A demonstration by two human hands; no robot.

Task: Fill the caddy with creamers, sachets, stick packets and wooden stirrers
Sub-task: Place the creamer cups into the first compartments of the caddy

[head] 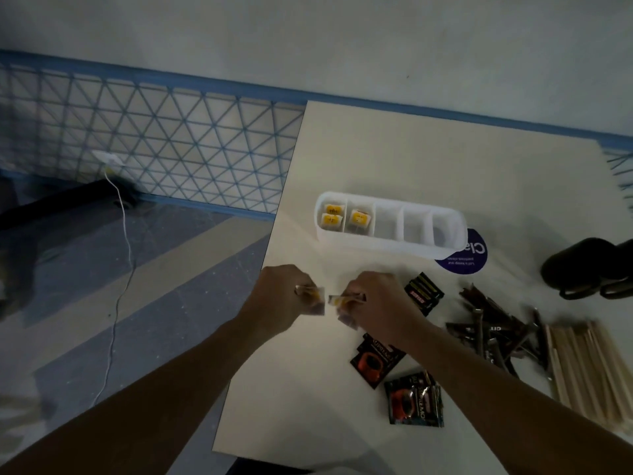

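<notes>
A white caddy [390,242] with several compartments stands on the white table [428,159]. Its two left compartments hold yellow-labelled sachets [334,215]; the others look bare. My left hand [279,296] pinches a small yellow-and-clear sachet [312,291] in front of the caddy. My right hand [375,305] pinches another such sachet [342,299] close beside it. Black sachets [375,361] lie near my right forearm. Brown stick packets [493,323] and wooden stirrers [589,365] are piled at the right.
A dark packet [424,292] lies right of my right hand. A purple round sticker [467,257] sits behind the caddy's right end. A black object [589,269] rests at the far right. The table's left edge drops to the floor, where a white cable [118,269] runs.
</notes>
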